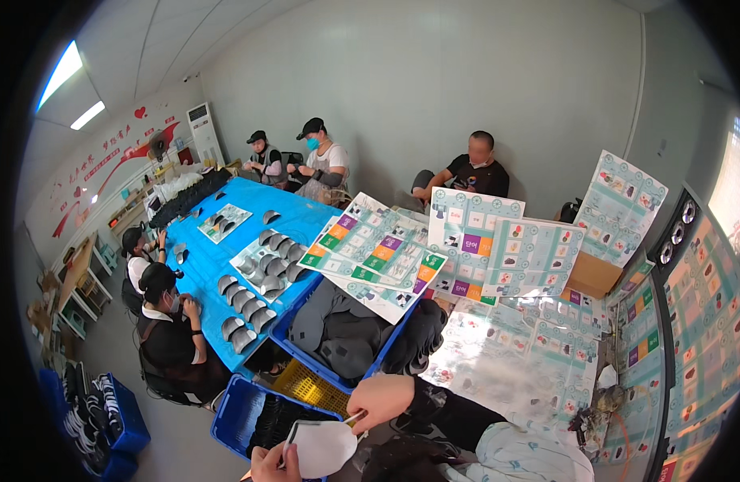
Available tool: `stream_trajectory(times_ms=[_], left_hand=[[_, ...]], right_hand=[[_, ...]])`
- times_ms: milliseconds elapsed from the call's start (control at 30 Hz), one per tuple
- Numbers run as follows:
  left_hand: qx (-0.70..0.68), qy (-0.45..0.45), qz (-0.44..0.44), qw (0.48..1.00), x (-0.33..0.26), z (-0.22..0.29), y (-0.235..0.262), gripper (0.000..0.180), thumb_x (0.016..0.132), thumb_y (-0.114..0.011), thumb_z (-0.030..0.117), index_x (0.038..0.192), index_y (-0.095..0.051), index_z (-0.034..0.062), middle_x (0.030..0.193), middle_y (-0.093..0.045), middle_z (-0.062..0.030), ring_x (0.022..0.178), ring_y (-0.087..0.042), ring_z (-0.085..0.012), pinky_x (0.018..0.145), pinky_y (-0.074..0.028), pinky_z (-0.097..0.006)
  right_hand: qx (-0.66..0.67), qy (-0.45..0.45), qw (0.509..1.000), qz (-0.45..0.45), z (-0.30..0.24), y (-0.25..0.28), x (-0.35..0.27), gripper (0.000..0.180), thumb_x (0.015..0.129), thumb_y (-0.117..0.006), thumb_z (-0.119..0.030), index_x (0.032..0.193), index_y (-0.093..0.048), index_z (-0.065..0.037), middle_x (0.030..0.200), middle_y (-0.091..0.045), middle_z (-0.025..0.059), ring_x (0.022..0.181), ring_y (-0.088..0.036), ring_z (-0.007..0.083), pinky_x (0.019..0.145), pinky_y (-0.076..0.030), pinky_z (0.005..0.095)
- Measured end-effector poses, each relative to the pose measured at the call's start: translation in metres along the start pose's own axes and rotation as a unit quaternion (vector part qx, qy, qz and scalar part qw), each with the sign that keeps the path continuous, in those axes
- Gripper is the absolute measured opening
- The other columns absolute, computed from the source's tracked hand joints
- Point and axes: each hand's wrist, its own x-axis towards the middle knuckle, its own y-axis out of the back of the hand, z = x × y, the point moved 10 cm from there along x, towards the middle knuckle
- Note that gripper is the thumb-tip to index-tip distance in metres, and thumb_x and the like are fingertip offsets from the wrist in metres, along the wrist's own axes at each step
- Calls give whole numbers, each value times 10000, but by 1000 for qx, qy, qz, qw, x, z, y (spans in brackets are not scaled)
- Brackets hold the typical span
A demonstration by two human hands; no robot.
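At the lower edge I hold a white, rounded, visor-shaped piece (322,451) with a dark rim along one side. My left hand (273,466), partly cut off by the frame, pinches its left side. My right hand (378,402), in a black sleeve, is closed at its upper right corner, where a thin pale edge or strip shows by the fingertips. Just beyond my hands stands a blue crate (225,426) of stacked black pieces. Past it, a larger blue crate (386,349) is heaped with dark grey curved pieces.
A yellow basket (310,390) sits between the crates. Rows of grey cap visors (245,305) lie on a blue-covered table (298,210). Several people sit around it. Printed boards (378,249) lean and lie at the right. More blue crates (133,414) stand on the floor, left.
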Motion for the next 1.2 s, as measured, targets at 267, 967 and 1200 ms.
stream_trajectory(times_ms=[267,967,1200], left_hand=[[-118,47,-198,972,0,-24,-11,242,928,-732,143,807,-566,16,640,-490,-54,576,-463,-137,573,-407,-298],[-816,-161,-324,452,-9,43,32,217,960,-672,177,1001,-644,-34,839,-607,-179,653,-577,-248,615,-462,-318],[-765,-278,-509,280,-24,108,72,211,943,-679,136,1043,-659,-49,891,-628,-229,665,-604,-279,634,-496,-342]], right_hand=[[409,48,909,64,-2,30,-37,322,1027,-611,-240,789,-624,-24,641,-538,-36,544,-455,56,517,-351,228],[581,529,606,-122,-141,81,-142,274,966,-634,-96,1125,-673,124,891,-725,245,677,-725,253,577,-592,308],[562,640,521,67,-189,116,-173,270,940,-703,-161,1204,-745,-124,1203,-673,153,854,-703,273,656,-583,344]])
